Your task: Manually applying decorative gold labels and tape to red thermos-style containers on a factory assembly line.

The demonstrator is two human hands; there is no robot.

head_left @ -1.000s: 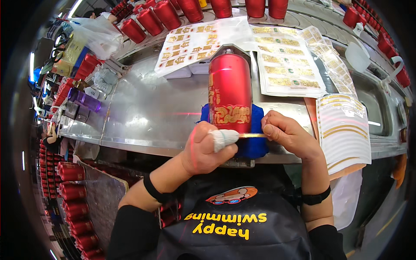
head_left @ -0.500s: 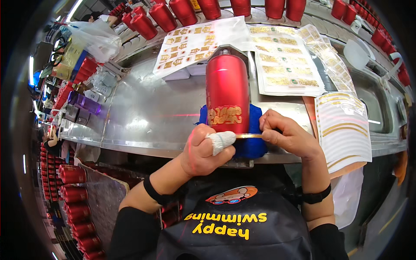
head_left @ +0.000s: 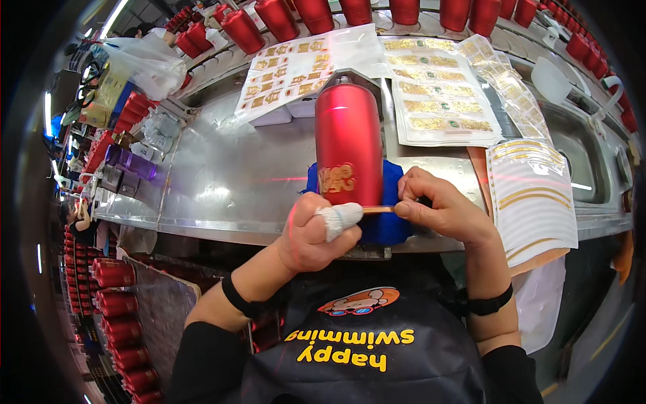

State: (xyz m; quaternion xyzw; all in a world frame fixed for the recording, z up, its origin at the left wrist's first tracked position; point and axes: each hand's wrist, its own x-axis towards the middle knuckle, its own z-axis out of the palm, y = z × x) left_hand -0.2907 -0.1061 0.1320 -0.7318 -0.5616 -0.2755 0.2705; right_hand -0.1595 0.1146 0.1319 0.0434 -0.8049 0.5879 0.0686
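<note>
A glossy red bottle (head_left: pixel 348 135) with gold lettering lies in front of me, its base end toward me, over a blue cloth pad (head_left: pixel 388 229). A thin gold strip (head_left: pixel 378 210) runs across its near end. My left hand (head_left: pixel 316 232) is closed at the strip's left end, with a white cloth cover (head_left: pixel 340 221) over one digit. Thumb and fingers of my right hand (head_left: pixel 441 207) pinch the strip's right end. What lies under the left fingers is hidden.
Sheets of gold decals (head_left: pixel 444 94) lie beyond the bottle, and a sheet of curved gold strips (head_left: pixel 531 198) is to the right. A sink (head_left: pixel 579 151) is set into the steel counter (head_left: pixel 229 168). Red bottles line a conveyor behind; more stand lower left (head_left: pixel 114 273).
The bottle has turned slightly, its gold lettering shifting left and looking narrower. Both hands keep their grip on the strip. Red bottles on the conveyor behind have moved right.
</note>
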